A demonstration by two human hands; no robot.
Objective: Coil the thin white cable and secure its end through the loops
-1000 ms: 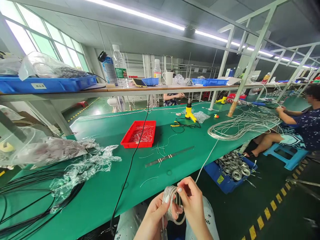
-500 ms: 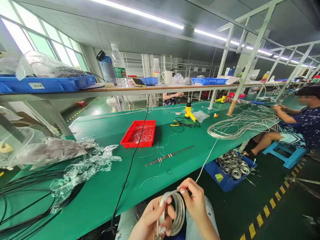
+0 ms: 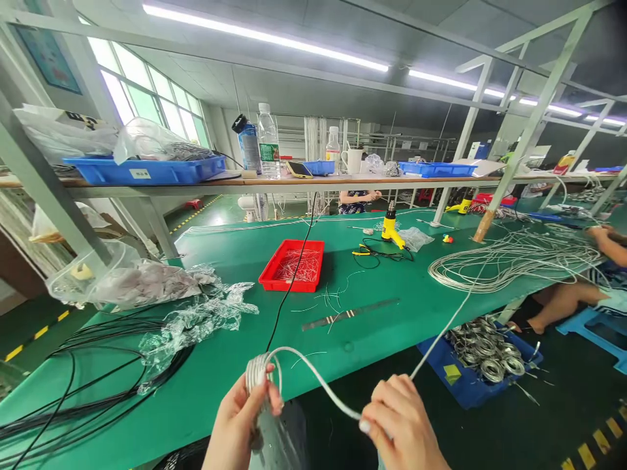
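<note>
Coil of white cable [image 3: 257, 373] sat clenched in your left hand [image 3: 240, 421], your fingers curled around a small bundle of turns, held just above the front edge of the green workbench [image 3: 372, 326]. A free strand [image 3: 313, 365] arced out of that bundle and down into your right hand [image 3: 401, 424], which was closed and seemed to pinch it, though your fingers hid the exact hold. Your hands stood apart, with the strand stretched in a loose curve between them.

A long length of white cable ran up past your right hand toward a loose heap of white cable [image 3: 509, 267] on the bench, though you could not tell whether the two were joined. As far as the view showed, only a few turns were wound in your left hand, while much of that length lay open.

Beyond the bench edge on your right, a blue crate [image 3: 460, 391] held many tight metal-looking coils [image 3: 492, 370], so plenty of coiled stock remained there. Ahead of you, a red tray [image 3: 289, 286] held thin wire pieces [image 3: 304, 266], and a steel strip [image 3: 350, 314] lay near it. Far right, a co-worker's hand [image 3: 600, 235] rested on the loose cable.
</note>
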